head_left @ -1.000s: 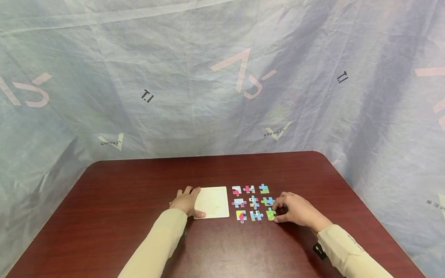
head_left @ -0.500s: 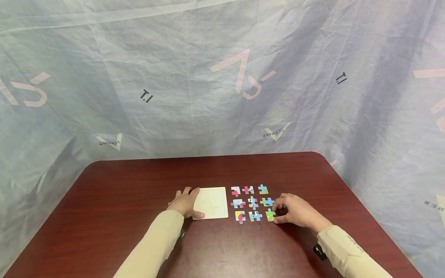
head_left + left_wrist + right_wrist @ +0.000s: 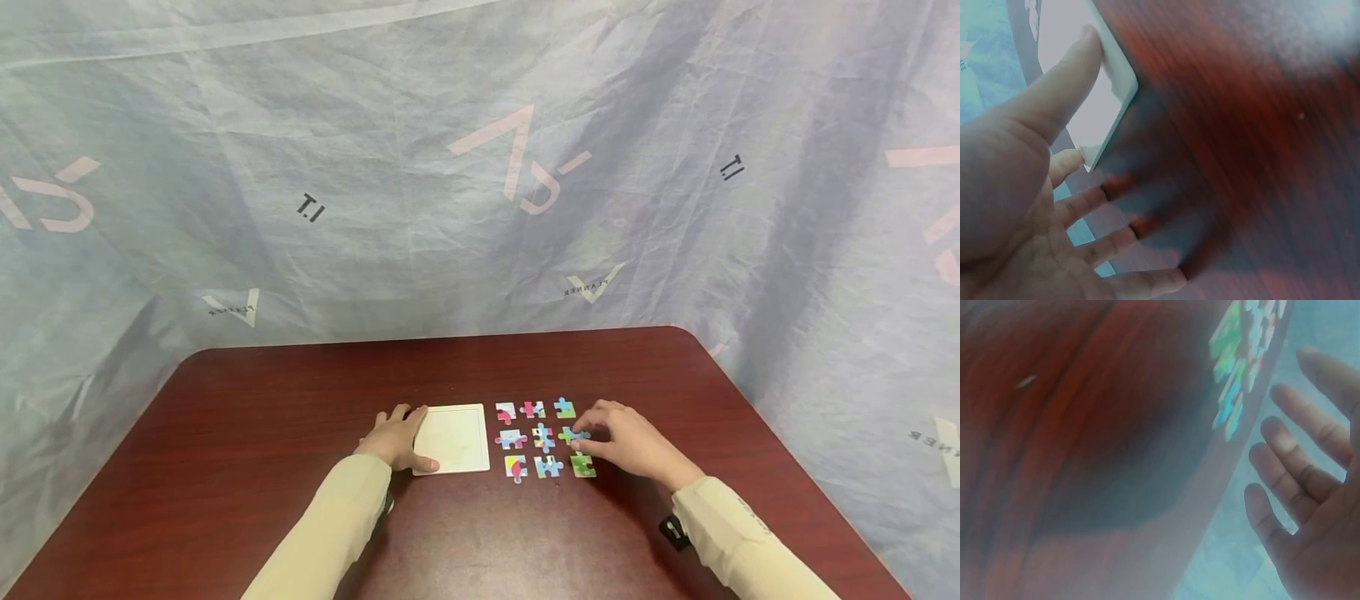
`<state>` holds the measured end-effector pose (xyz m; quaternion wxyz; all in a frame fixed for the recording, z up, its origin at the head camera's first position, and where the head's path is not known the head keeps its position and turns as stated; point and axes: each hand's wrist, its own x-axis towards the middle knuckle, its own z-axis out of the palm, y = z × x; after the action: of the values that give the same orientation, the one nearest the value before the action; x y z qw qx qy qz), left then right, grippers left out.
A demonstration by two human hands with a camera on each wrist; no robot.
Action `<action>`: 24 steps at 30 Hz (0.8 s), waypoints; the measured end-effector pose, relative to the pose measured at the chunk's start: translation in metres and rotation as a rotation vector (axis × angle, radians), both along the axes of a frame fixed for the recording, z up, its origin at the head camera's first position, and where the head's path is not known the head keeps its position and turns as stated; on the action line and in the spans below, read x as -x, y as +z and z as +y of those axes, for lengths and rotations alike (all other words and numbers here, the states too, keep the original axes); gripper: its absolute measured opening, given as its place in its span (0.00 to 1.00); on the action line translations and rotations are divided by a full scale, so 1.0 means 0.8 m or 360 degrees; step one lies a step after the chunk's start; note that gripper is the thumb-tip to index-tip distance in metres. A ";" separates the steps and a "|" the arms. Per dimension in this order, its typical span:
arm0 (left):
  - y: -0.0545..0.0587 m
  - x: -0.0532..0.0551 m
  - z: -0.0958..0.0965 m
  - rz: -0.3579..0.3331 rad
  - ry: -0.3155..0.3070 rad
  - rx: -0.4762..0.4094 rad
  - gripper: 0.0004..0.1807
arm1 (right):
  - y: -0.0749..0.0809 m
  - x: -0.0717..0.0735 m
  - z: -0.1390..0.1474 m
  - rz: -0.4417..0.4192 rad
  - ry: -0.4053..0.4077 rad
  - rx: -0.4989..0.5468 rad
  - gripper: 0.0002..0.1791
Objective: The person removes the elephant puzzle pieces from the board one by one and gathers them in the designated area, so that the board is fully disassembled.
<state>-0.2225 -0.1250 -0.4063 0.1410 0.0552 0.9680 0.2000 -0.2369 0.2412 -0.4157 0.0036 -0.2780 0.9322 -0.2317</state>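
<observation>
My left hand (image 3: 393, 440) spans the left side of a cream, square puzzle tray (image 3: 450, 438), fingers spread. Its thumb (image 3: 1054, 94) lies on the tray's near edge in the left wrist view, and the index fingertip (image 3: 1071, 160) is at another corner. To the right of the tray, several jigsaw pieces (image 3: 543, 437) lie apart in neat rows. My right hand (image 3: 630, 437) hovers at their right side with relaxed fingers and nothing between them. Its fingertips overlap a blue-green piece (image 3: 566, 436); just nearer lies a green piece (image 3: 582, 465).
The dark red wooden table (image 3: 480, 533) carries the tray and the pieces. Behind it and along both sides hangs a pale, wrinkled, printed cloth (image 3: 405, 250). A tiny light speck (image 3: 1025, 382) shows on the wood in the right wrist view.
My right hand has lifted off the near-right green piece and shifted slightly left and away from me, its fingers less curled. The left hand stays at the tray.
</observation>
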 end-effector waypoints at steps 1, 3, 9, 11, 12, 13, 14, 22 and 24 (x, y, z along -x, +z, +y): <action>0.002 -0.001 0.000 -0.0002 -0.0004 -0.0001 0.51 | 0.001 0.001 -0.004 -0.0005 -0.0011 0.0009 0.10; 0.004 -0.001 0.000 -0.0004 -0.0012 -0.0002 0.51 | 0.001 0.003 -0.012 -0.0002 -0.0034 0.0008 0.10; 0.001 0.000 0.000 -0.0014 -0.0007 -0.0011 0.51 | 0.005 0.008 -0.034 0.0039 -0.0090 -0.0035 0.08; 0.000 0.001 0.001 -0.0018 0.0001 -0.0009 0.51 | 0.008 0.010 -0.040 0.0063 -0.0112 -0.0046 0.07; 0.000 0.001 0.001 -0.0021 0.0002 -0.0009 0.51 | 0.010 0.011 -0.043 0.0074 -0.0126 -0.0043 0.07; 0.000 0.001 0.001 -0.0025 0.0006 -0.0012 0.51 | 0.011 0.012 -0.046 0.0086 -0.0139 -0.0040 0.06; 0.000 0.001 0.002 -0.0030 0.0009 -0.0017 0.51 | 0.013 0.013 -0.049 0.0088 -0.0156 -0.0032 0.07; 0.001 0.000 0.004 -0.0050 0.0027 -0.0123 0.53 | 0.023 0.017 -0.071 0.0196 -0.0350 0.0001 0.16; 0.001 0.000 0.003 -0.0012 0.0032 -0.0139 0.51 | 0.023 0.017 -0.078 0.0254 -0.0388 -0.0008 0.20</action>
<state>-0.2228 -0.1223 -0.4053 0.1401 0.0508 0.9583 0.2436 -0.2507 0.1787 -0.3969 -0.0980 -0.1803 0.9570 -0.2052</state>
